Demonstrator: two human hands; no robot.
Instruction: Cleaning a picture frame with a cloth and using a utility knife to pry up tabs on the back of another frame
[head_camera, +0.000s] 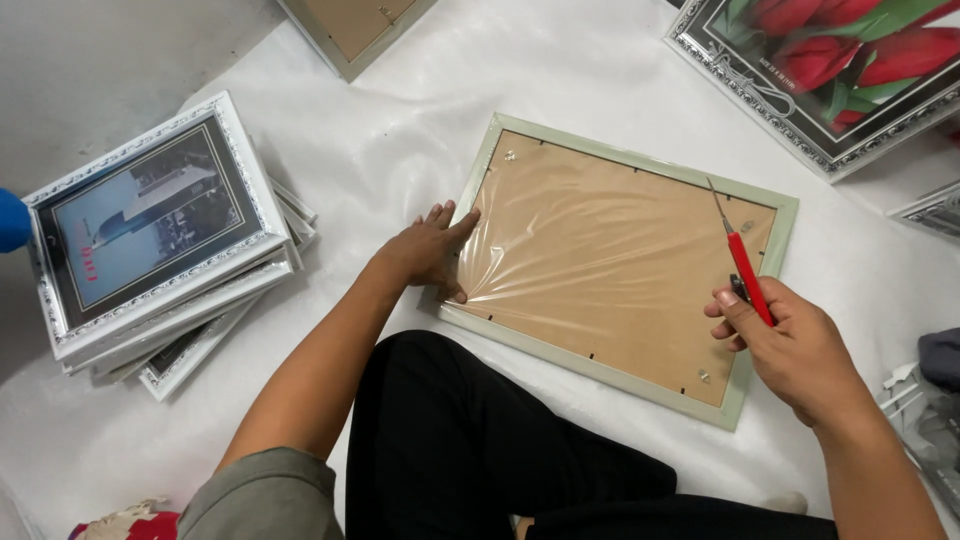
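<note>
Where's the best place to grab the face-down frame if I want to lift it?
Take the pale green frame by its far long rail, coming from above the top edge. That rail is bare; the left hand presses the near-left corner and the right hand with red scissors crowds the right end.

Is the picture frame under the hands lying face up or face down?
Face down. The picture frame shows its brown backing board with small clips and hangers, under clear plastic wrap, while the left hand presses its edge.
</note>
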